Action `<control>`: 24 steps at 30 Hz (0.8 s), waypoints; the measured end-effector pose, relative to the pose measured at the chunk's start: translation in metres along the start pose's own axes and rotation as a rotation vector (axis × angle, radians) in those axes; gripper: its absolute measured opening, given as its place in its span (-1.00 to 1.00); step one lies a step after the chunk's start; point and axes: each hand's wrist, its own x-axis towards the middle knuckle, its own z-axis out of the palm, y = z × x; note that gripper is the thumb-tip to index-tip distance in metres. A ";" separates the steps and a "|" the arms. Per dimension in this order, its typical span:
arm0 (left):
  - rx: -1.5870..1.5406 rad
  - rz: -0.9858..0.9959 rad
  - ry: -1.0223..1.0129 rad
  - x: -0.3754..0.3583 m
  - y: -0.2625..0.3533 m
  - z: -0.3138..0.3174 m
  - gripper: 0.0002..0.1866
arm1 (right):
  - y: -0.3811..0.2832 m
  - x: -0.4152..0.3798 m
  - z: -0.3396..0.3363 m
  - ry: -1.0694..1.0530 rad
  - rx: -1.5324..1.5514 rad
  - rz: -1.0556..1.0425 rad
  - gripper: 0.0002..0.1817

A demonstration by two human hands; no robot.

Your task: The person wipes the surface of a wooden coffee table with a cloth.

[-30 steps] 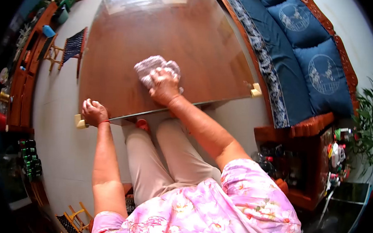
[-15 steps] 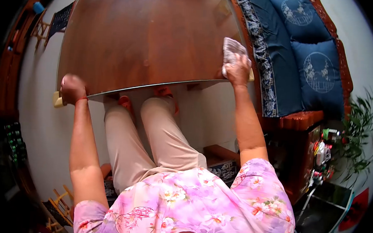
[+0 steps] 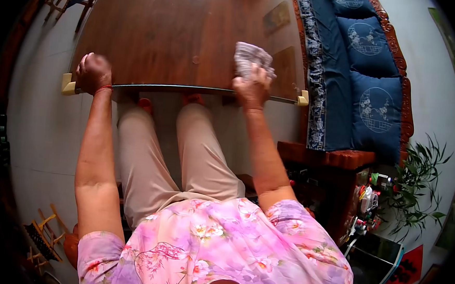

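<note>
A brown wooden table [image 3: 166, 39] with a glass top fills the upper middle of the view. My right hand [image 3: 252, 89] is closed on a crumpled, pale striped cloth [image 3: 249, 57], which lies on the tabletop near the front edge, right of centre. My left hand [image 3: 92, 74] is at the table's front left corner, its fingers curled in and slightly blurred; whether anything is inside them is hidden. A red band circles my left wrist.
Cream corner guards [image 3: 302, 98] sit on the table's front corners. To the right stands a carved sofa with dark blue cushions [image 3: 376, 107]. A cabinet with small items [image 3: 368, 200] and a leafy plant [image 3: 423, 177] are at the lower right. Stools [image 3: 44, 235] stand lower left.
My right hand has moved left across the tabletop with the cloth. My left hand remains at the left corner. The camera's view has turned slightly.
</note>
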 end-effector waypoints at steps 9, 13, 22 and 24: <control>0.043 -0.005 -0.067 0.002 -0.002 0.001 -0.71 | -0.177 -0.053 -0.003 -0.071 0.301 -0.366 -0.26; 0.039 0.060 0.002 0.006 -0.006 0.003 -0.71 | -0.171 -0.055 -0.012 -0.130 0.462 -0.460 -0.31; 0.098 -0.007 -0.052 0.006 -0.020 0.025 -0.69 | 0.015 -0.030 -0.049 -0.230 0.224 -0.285 -0.32; 0.045 0.020 0.013 0.005 -0.017 0.023 -0.72 | 0.061 -0.022 -0.055 -0.256 0.044 -0.210 -0.31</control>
